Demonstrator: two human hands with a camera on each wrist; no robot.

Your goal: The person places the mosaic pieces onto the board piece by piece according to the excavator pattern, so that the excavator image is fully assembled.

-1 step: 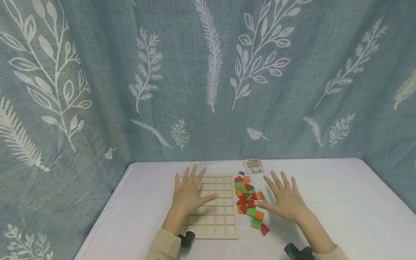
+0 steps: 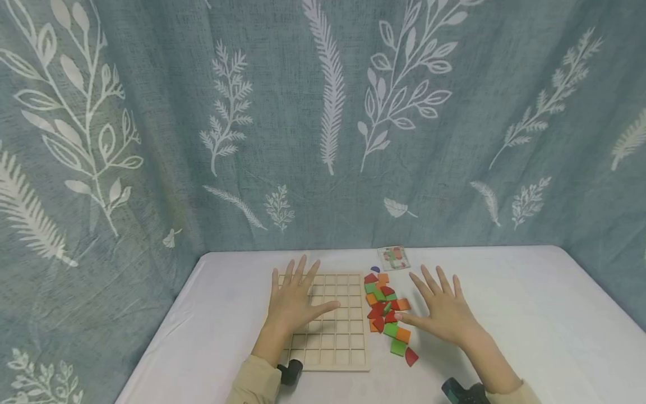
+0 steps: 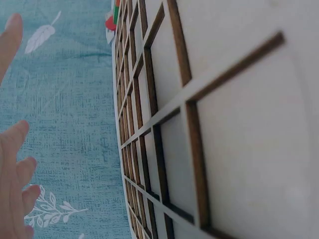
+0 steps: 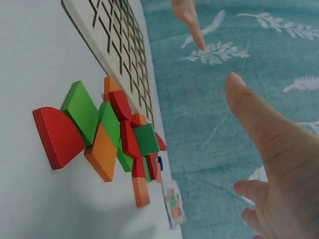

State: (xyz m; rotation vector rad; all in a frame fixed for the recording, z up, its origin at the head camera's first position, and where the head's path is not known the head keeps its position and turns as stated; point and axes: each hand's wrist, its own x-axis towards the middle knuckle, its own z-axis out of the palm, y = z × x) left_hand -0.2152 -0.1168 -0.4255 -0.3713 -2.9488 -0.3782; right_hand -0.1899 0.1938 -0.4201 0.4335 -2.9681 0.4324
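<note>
My left hand (image 2: 291,303) hovers over the left part of a pale wooden grid board (image 2: 350,340), fingers spread and thumb pointing right. Nothing is in its grasp. In the left wrist view, the board's raised strips (image 3: 197,164) divide it into square cells. My right hand (image 2: 444,315) is held above the table right of a loose pile of coloured blocks, fingers spread and likewise holding nothing. Its thumb tip overlaps the pile's edge in the head view. The pile has red quarter-round blocks (image 4: 57,137), green square blocks (image 4: 82,112) and orange square blocks (image 4: 102,154), some overlapping.
A small printed card (image 2: 393,258) with a coloured picture lies behind the pile, and a purple-blue half-round block (image 2: 375,269) sits near it. A white cloth (image 2: 530,314) covers the table. Behind it hangs a teal curtain (image 2: 282,140) with white leaf prints.
</note>
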